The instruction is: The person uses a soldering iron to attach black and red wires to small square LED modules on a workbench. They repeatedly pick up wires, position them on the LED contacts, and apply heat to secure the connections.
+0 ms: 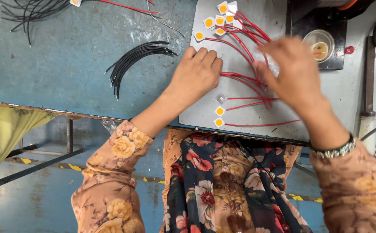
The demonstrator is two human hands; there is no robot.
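My left hand (195, 74) rests knuckles-up on a grey metal plate (257, 17), its fingers curled at the plate's left edge; what lies under it is hidden. My right hand (292, 71) is blurred and hovers over a bundle of red wires (244, 80), fingers bent down onto them. Small white square chips with yellow round centres (219, 111) sit at the wire ends, some near the plate's front edge and several more in a cluster (219, 20) at the top.
A bunch of black wires (132, 58) lies on the blue bench left of the plate, more black wires (28, 11) at the top left. A round clear cup (319, 45) sits on a black base at the upper right. The bench edge (45, 110) runs below.
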